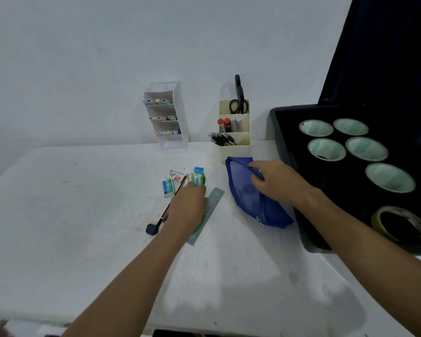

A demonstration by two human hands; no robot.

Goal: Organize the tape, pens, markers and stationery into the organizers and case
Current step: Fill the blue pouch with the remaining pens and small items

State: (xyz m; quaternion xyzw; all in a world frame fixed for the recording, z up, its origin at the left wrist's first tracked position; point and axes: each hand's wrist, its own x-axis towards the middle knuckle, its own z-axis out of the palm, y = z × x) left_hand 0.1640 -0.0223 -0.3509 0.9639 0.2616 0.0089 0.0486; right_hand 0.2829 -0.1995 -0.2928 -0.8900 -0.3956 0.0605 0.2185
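My left hand (188, 205) lies over a bunch of pastel pens (197, 179) on the white table, its fingers curled round them. A pencil (174, 199) runs under it to a black sharpener (152, 229), and a metal ruler (208, 212) lies beneath the wrist. My right hand (276, 182) pinches the upper edge of a blue zip pouch (243, 190) lying on the table. Two small staple boxes (168, 188) and a blue eraser (199, 170) lie just beyond the pens.
A clear tiered organizer (167, 117) with markers and a cream organizer (235, 137) with scissors, glue sticks and pens stand at the wall. An open black case (289, 147) at right holds several tape rolls (326, 148); a yellowish roll (400, 223) sits nearest.
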